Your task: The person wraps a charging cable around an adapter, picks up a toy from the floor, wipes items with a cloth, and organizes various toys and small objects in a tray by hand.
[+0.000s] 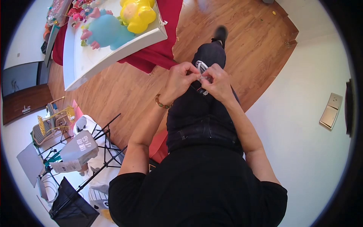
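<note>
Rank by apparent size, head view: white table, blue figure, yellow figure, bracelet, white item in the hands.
1. White table
2. Blue figure
3. Yellow figure, ranked on what shows; it reaches the picture's top edge
4. Bracelet and white item: unsure, not ranked; both small, item partly covered

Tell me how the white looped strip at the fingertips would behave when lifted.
The white looped strip is probably flexible, since it curves into a loop. It is likely light, being narrow and pinched by the left hand and right hand with fingertips.
</note>
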Demonstrator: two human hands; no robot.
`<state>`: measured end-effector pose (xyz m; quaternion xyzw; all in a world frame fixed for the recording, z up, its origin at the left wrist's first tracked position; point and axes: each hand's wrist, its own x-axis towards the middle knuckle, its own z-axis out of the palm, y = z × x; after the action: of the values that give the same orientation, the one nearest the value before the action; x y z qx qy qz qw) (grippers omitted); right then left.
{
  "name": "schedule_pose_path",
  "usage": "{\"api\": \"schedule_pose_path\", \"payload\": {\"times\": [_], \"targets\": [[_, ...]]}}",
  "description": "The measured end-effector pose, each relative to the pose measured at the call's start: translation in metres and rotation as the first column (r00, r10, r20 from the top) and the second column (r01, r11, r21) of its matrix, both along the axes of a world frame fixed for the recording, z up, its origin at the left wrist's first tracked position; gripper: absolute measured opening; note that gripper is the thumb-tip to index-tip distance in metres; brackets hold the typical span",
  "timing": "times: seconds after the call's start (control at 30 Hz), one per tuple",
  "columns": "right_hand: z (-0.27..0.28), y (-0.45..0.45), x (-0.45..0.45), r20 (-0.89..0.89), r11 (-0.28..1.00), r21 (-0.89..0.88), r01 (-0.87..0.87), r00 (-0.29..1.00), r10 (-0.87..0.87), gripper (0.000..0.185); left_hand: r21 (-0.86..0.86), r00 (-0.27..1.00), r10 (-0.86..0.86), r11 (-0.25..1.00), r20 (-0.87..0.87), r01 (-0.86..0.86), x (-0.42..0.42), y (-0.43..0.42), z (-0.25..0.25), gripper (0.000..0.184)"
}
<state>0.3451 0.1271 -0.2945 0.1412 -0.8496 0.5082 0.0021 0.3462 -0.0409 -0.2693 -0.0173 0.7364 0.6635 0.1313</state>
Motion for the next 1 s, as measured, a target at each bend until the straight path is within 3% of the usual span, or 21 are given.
{"api": "schedule_pose_path", "payload": {"times": [0.1, 0.37, 0.57, 0.67, 0.73, 0.77, 0.87, 0.93, 0.97, 1.0], "targets": [[0.001, -0.001, 0.003, 0.0, 0.999, 0.009, 0.047, 0.999, -0.047, 0.015, 0.008, 0.996, 0.041, 0.999, -0.085, -0.041, 0.005, 0.0, -0.011, 0.005], [-0.002, 0.003, 0.003, 0.001, 0.999, 0.006, 0.048, 0.999, -0.048, 0.016, 0.036, 1.0, 0.005, 0.999, 0.028, -0.006, 0.009, 0.005, -0.014, 0.007], [-0.001, -0.001, 0.007, 0.083, 0.996, 0.031, 0.086, 0.993, -0.088, 0.017, -0.082, 0.983, 0.03, 0.996, -0.183, -0.046, 0.008, 0.001, -0.027, 0.01], [-0.001, -0.001, 0.008, 0.095, 0.991, 0.071, 0.117, 0.988, -0.124, 0.019, 0.047, 0.983, 0.103, 0.994, -0.154, -0.097, 0.009, -0.002, -0.02, 0.009], [-0.001, -0.001, 0.01, 0.092, 0.989, 0.048, 0.139, 0.985, -0.143, 0.019, -0.172, 0.988, 0.003, 0.985, -0.152, -0.03, 0.009, -0.009, -0.009, 0.012], [-0.005, -0.002, 0.012, 0.083, 0.989, 0.017, 0.147, 0.986, -0.148, 0.019, -0.277, 0.989, -0.044, 0.961, -0.144, 0.003, 0.009, -0.013, -0.002, 0.014], [-0.01, 0.001, 0.012, 0.066, 0.992, -0.002, 0.127, 0.99, -0.126, 0.019, -0.446, 0.857, -0.205, 0.894, -0.472, -0.031, 0.017, -0.011, 0.061, 0.024], [-0.014, 0.003, 0.013, 0.059, 0.996, -0.009, 0.093, 0.994, -0.092, 0.019, -0.343, 0.734, -0.198, 0.938, -0.65, -0.051, 0.026, -0.012, 0.137, 0.034], [-0.014, 0.003, 0.014, 0.053, 0.996, 0.003, 0.086, 0.995, -0.086, 0.019, -0.18, 0.655, -0.135, 0.984, -0.744, -0.001, 0.028, -0.017, 0.162, 0.055], [-0.013, 0.001, 0.014, 0.043, 0.997, 0.017, 0.076, 0.996, -0.076, 0.019, -0.075, 0.585, -0.095, 0.995, -0.805, 0.058, 0.031, -0.024, 0.182, 0.055]]}}
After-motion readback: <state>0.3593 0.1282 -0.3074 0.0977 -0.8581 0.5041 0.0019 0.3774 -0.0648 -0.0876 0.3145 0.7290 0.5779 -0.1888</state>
